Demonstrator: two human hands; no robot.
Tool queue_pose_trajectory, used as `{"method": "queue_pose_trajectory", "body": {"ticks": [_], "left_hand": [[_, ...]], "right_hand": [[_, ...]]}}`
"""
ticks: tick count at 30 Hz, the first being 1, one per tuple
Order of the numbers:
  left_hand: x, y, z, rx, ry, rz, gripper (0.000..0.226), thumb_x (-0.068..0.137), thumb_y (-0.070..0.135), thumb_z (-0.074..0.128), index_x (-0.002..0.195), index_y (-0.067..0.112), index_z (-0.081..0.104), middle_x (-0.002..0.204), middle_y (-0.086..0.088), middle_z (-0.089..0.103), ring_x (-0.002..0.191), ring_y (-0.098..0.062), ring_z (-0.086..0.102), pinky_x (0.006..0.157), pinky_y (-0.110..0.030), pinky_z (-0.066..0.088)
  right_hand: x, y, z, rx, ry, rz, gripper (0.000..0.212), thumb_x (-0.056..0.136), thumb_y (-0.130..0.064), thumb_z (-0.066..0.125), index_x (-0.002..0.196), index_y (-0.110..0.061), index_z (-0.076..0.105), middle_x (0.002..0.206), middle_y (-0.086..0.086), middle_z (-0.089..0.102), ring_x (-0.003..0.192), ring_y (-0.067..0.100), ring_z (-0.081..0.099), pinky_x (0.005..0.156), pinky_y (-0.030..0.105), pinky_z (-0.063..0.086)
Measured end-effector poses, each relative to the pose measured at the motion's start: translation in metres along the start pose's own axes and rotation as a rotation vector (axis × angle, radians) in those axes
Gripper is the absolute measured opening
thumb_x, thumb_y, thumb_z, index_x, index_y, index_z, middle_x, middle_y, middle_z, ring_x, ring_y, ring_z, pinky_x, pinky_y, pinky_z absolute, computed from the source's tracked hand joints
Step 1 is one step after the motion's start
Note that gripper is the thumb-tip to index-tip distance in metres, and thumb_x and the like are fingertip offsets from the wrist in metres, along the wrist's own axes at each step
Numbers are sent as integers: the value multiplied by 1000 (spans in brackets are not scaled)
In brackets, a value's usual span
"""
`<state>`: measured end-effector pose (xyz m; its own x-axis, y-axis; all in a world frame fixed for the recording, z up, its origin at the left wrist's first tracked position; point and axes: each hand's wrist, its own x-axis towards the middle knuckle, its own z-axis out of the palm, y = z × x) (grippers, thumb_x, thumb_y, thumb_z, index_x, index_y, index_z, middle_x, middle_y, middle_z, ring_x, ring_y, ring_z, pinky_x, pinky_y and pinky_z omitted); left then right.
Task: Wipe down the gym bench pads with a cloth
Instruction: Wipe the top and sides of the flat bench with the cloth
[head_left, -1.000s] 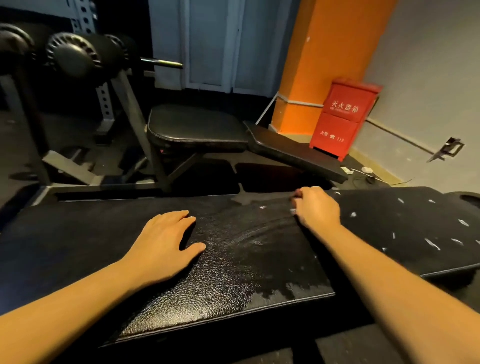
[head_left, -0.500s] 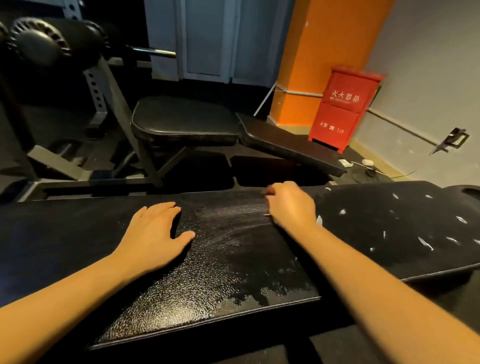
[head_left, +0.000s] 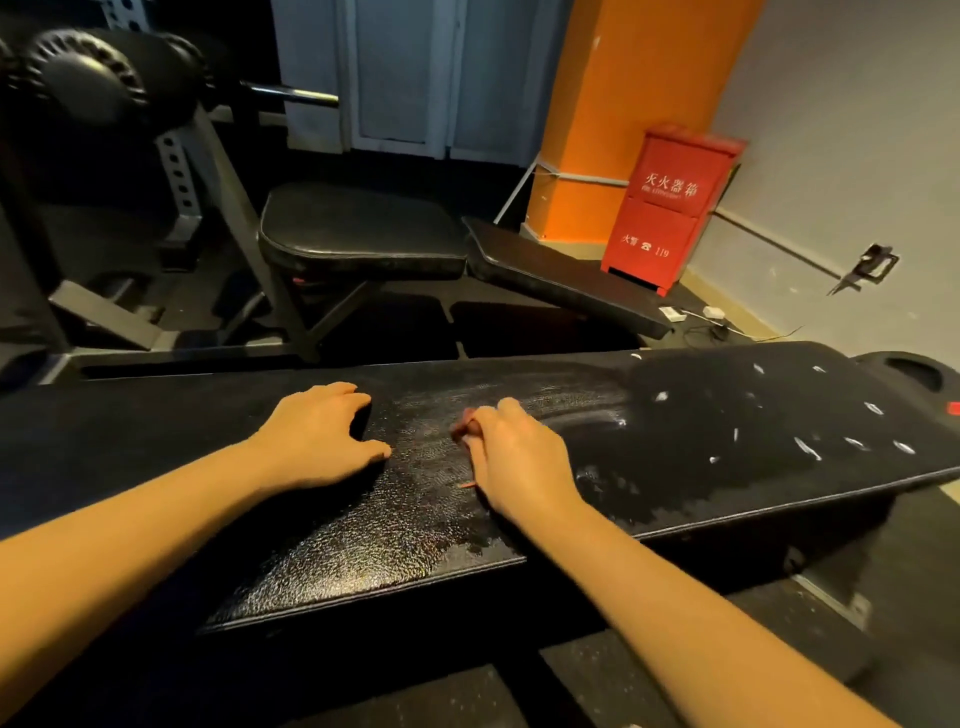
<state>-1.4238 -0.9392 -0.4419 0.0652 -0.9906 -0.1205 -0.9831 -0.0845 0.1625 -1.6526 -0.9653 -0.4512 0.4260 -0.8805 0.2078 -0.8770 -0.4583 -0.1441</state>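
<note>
right hand (head_left: 511, 457) slid left, nearer left hand (head_left: 322, 436)

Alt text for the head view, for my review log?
A person's right hand grips a mostly hidden reddish cloth on a black gym bench pad, wet at its middle, while the left hand rests on the pad beside it. White flecks dot the pad's right end; a red fire-extinguisher box stands behind.

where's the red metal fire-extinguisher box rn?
Head view, upper right: the red metal fire-extinguisher box stands on the floor beside the orange pillar, behind the far bench's sloped black pad.
</note>
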Motion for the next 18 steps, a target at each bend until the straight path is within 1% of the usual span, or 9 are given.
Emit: {"method": "queue_pose_trajectory", "body": {"ticks": [2,4,6,7,9,12,14,16,18], "left_hand": [[-5,-3,8,-26,57,41,86,87,71,54,153,16,44,162,-5,37,149,-23,34,120,-41,29],[-6,-3,11,-20,87,86,96,78,75,41,154,16,44,162,-6,37,150,-24,33,121,-42,28],[-6,3,11,-38,94,123,100,73,76,37,153,17,46,161,-6,39,149,-23,35,122,-41,28],[-5,7,10,-39,89,139,102,70,78,34,152,18,47,160,-5,40,148,-23,36,121,-41,28],[-3,14,9,-32,78,154,105,67,81,30,151,19,49,159,-5,43,148,-22,37,121,-40,29],[2,18,8,-32,57,162,91,81,77,46,152,21,46,160,-5,41,148,-23,36,121,-40,29],[5,13,8,-8,62,186,79,91,69,54,154,23,42,162,-3,37,149,-22,35,120,-40,29],[4,8,9,-3,47,201,77,93,67,54,156,24,40,164,-1,34,150,-21,33,121,-39,28],[2,6,10,-21,31,205,78,93,67,54,157,25,38,165,0,30,152,-20,30,122,-39,26]], "right_hand": [[9,72,-10,-114,67,244,29,103,-36,50,124,-21,63,118,6,58,100,31,65,76,40,51],[7,135,-24,-170,112,494,28,102,-32,53,120,-15,64,118,11,61,101,36,64,72,39,47],[0,140,-27,-133,166,596,24,100,-26,56,116,-10,64,118,15,61,101,38,64,70,37,43],[-3,120,-24,-127,175,580,24,99,-25,57,117,-10,63,119,15,61,101,36,64,70,37,43],[-9,57,-12,-37,139,435,25,101,-28,55,119,-13,62,118,10,58,100,31,63,75,37,46],[-45,-33,-5,65,-34,84,28,103,-34,50,123,-16,60,115,6,53,99,28,60,81,41,50],[-64,-28,-8,71,-41,-13,28,104,-38,48,123,-19,58,112,3,51,97,27,60,79,42,50],[-67,20,-16,-15,14,125,26,103,-39,48,118,-24,62,109,1,54,94,26,63,79,41,52],[-60,83,-28,-99,91,385,24,101,-37,50,115,-28,67,111,2,61,96,27,66,80,40,54]]}}
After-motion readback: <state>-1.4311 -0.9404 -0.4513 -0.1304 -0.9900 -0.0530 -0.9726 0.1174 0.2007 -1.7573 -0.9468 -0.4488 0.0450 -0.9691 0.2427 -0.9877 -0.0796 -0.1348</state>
